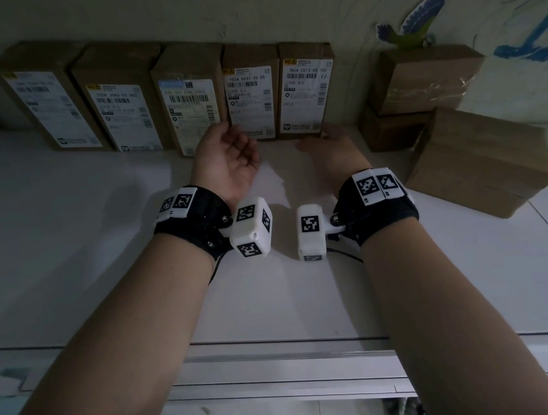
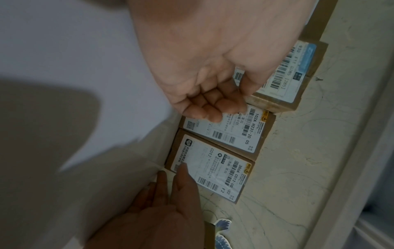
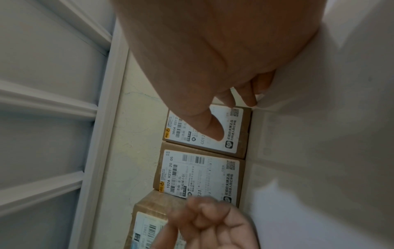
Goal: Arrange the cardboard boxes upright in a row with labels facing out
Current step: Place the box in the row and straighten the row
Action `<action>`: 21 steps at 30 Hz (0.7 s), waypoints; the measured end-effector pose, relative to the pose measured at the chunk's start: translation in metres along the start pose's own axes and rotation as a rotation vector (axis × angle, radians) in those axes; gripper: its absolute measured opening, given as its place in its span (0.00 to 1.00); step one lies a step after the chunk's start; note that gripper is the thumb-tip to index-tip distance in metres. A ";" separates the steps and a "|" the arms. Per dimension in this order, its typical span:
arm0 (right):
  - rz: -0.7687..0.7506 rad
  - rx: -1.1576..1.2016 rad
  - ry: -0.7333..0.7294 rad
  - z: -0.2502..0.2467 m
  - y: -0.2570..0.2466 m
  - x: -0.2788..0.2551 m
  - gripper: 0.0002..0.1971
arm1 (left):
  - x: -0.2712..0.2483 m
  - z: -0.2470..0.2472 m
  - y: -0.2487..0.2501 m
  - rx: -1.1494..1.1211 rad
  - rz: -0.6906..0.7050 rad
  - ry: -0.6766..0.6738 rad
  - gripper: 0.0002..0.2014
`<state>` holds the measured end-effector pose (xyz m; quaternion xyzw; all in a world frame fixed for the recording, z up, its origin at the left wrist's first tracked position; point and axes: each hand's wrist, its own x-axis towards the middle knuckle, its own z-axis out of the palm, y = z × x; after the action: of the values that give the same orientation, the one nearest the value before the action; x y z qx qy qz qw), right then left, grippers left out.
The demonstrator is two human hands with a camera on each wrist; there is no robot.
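With the left hand (image 1: 228, 157) loosely curled and empty, the right hand's (image 1: 334, 146) straight fingers (image 2: 183, 171) should press the end box (image 1: 306, 89) flush against its neighbour (image 1: 250, 94).

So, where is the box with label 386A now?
In the head view the 386A box stands upright at the right end of the row against the wall, beside the 102A box, left of the unlabelled stacked boxes.

Labels partly hidden by hands

Beside the 386A box (image 1: 303, 90), the left hand (image 1: 228, 157) covers the 102A box (image 1: 250, 96) label's lower corner; small print is unreadable.
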<state>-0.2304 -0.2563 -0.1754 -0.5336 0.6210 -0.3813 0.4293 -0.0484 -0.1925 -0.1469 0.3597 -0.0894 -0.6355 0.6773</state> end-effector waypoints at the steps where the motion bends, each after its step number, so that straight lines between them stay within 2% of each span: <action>1: 0.010 0.003 -0.007 0.001 0.000 -0.001 0.42 | -0.001 0.000 0.000 0.027 -0.013 -0.043 0.13; 4: 0.041 0.028 -0.021 0.006 0.016 0.020 0.44 | -0.006 0.000 0.000 0.095 -0.069 -0.199 0.21; 6: 0.055 0.026 -0.035 0.008 0.036 0.043 0.45 | -0.006 0.002 -0.001 0.086 -0.108 -0.253 0.26; 11: 0.006 0.050 -0.051 0.000 -0.014 -0.027 0.38 | -0.002 0.005 0.000 0.068 -0.130 -0.251 0.28; 13: -0.002 0.054 -0.072 0.000 -0.015 -0.028 0.42 | -0.002 0.006 -0.001 0.077 -0.130 -0.251 0.28; 16: -0.020 0.051 -0.044 0.004 -0.006 -0.013 0.52 | -0.003 0.007 -0.002 0.076 -0.124 -0.248 0.28; 21: -0.042 0.009 -0.092 0.003 -0.002 -0.012 0.55 | -0.005 0.007 -0.002 0.044 -0.124 -0.211 0.27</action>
<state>-0.2265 -0.2450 -0.1729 -0.5615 0.5876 -0.3681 0.4516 -0.0549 -0.1904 -0.1415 0.3105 -0.1515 -0.7085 0.6154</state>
